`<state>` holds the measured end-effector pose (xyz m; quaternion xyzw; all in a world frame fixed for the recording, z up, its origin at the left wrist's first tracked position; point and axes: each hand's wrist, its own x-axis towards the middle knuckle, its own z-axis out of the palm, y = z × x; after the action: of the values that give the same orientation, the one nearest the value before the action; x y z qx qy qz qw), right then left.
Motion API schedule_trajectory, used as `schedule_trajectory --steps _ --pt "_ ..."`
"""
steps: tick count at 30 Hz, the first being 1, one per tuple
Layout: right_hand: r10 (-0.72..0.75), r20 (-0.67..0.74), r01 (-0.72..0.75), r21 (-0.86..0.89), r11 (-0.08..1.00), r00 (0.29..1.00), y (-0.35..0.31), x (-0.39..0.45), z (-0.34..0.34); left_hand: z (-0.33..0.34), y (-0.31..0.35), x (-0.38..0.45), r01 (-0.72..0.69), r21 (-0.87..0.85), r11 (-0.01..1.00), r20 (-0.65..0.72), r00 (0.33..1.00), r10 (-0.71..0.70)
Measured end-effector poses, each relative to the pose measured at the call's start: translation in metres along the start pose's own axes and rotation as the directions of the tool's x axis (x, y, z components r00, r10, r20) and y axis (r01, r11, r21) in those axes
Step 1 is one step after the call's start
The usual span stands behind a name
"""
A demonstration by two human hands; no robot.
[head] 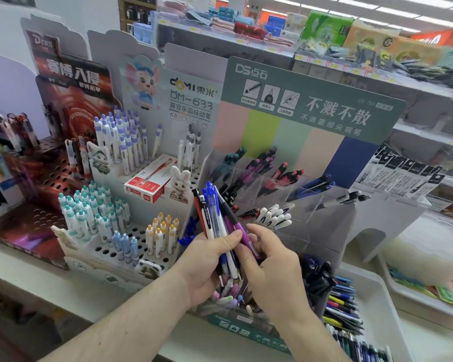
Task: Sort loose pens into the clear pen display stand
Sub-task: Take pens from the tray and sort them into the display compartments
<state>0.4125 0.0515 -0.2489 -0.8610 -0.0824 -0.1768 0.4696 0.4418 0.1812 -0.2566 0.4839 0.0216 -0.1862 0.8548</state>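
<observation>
Your left hand point(207, 259) is gripping the pen bundle point(215, 212), right hand point(267, 259) pinching the purple pen point(239, 228) at one o'clock; tugging is risking spilling neighbours.

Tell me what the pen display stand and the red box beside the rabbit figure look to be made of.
Pen display stand: clear rigid plastic, probably acrylic; pens show through its glossy dividers. Red box: printed cardboard by its look, with sharp folded edges and a slight sheen, though coated paper cannot be ruled out.

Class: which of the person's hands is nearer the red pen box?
Left. The left hand, gripping the pen bundle, sits just below the red pen box; the right hand lies farther right, pinching the purple pen.
</observation>
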Motion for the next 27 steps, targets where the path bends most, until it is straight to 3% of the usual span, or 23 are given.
schedule_trajectory --steps 12,17,22,25,27 --pt "0.226 0.313 -0.327 0.323 0.888 0.922 -0.002 0.009 -0.031 -0.013 0.011 0.005 -0.064 0.012 0.998 -0.063 0.996 0.065" --pt "0.242 0.278 -0.321 0.290 0.902 0.930 -0.010 0.006 -0.015 -0.010 0.004 0.006 -0.146 -0.015 0.989 -0.111 0.983 0.144" --pt "0.218 0.137 -0.243 0.212 0.946 0.966 -0.007 0.003 -0.001 -0.011 0.002 0.008 -0.180 0.059 0.982 -0.141 0.972 0.187" --pt "0.237 0.177 -0.276 0.249 0.928 0.955 -0.010 0.005 -0.009 -0.015 0.006 0.006 -0.170 0.058 0.984 -0.103 0.979 0.176" --pt "0.274 0.228 -0.337 0.316 0.887 0.935 -0.008 0.008 -0.018 -0.021 0.011 0.007 -0.123 -0.050 0.991 -0.083 0.989 0.118"
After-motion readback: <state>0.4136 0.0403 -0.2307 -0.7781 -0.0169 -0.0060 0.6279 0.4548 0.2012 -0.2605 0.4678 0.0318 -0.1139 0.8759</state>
